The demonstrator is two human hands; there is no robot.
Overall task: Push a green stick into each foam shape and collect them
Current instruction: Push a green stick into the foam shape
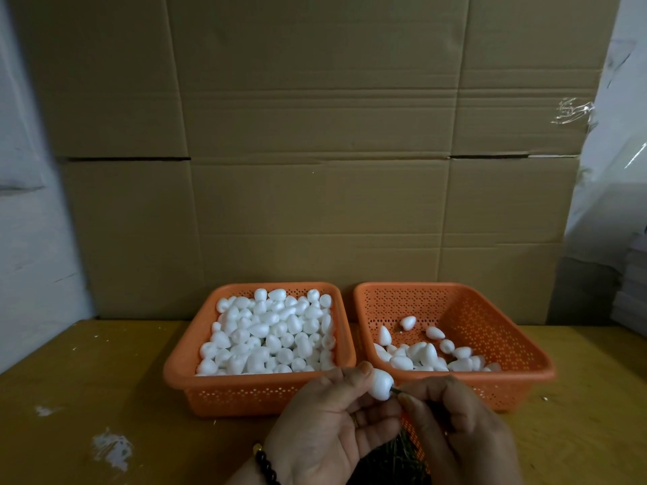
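Foam shape, white, egg-rounded, on thin green stick.

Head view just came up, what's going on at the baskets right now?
A person is working in front of two orange baskets. The left hand holds a white foam shape while the right hand pinches a green stick at its base. The left basket is heaped with foam shapes; the right basket holds only a small pile along its near side.
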